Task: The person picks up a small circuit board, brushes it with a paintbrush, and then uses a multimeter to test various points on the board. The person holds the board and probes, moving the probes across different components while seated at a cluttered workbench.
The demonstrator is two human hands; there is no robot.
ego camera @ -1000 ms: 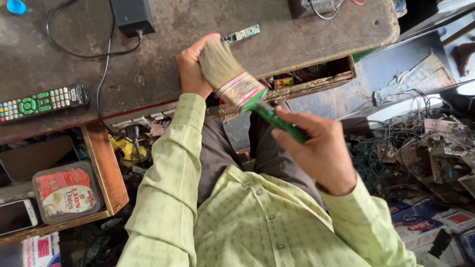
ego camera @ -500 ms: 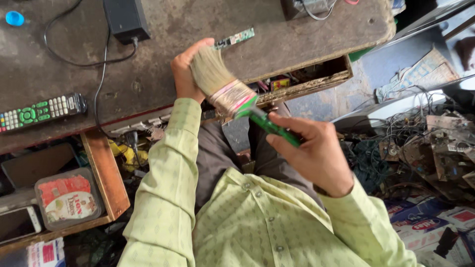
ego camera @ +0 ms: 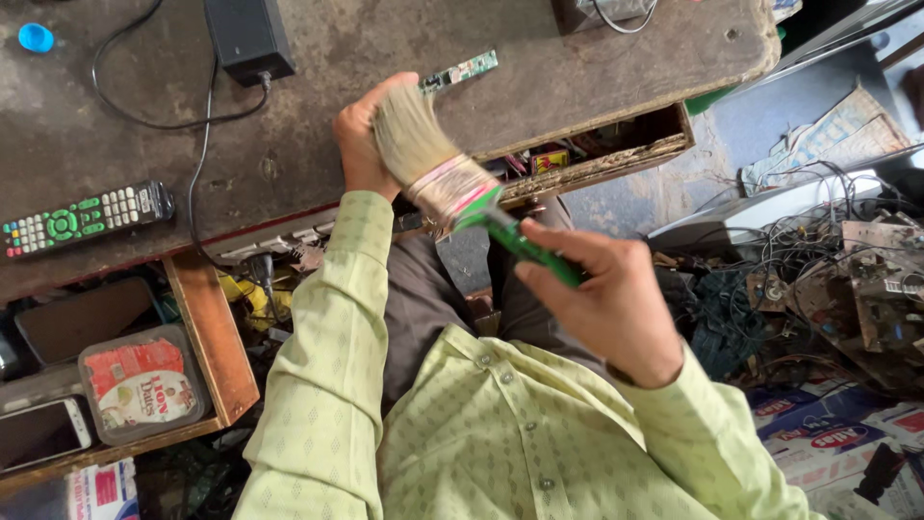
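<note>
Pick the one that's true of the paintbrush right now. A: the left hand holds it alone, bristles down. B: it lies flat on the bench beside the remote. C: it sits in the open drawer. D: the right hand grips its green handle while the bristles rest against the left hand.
D: the right hand is wrapped round the green handle of the paintbrush, and its bristles lie against the left hand above the bench.

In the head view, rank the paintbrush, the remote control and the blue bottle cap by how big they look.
1. paintbrush, though it is nearest the camera
2. remote control
3. blue bottle cap
</note>
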